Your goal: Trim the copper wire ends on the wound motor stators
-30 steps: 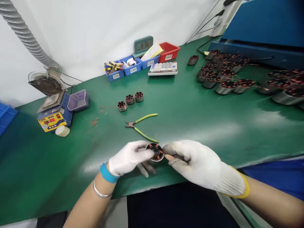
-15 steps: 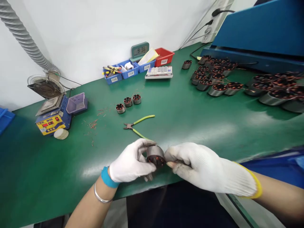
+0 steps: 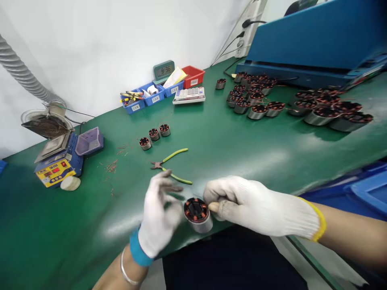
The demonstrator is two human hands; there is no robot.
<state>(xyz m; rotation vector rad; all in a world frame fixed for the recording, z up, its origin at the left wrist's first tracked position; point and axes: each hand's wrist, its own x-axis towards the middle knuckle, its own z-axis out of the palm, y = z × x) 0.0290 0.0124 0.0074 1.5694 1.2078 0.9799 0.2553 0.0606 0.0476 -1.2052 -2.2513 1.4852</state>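
Head view, left fingers point(image 3: 162, 182) spread, right fingers point(image 3: 212, 193) pinching stator point(image 3: 198, 217), pens point(image 3: 133, 96) in blue bin point(image 3: 128, 109)

r hand point(image 3: 242, 205) at cu-wound ring point(image 3: 198, 220)

The left grip point(image 3: 157, 216) gapes, loosely curled; the right grip point(image 3: 242, 204) is pinched.

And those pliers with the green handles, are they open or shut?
Open: the pliers lie on the table with their two handles spread wide apart.
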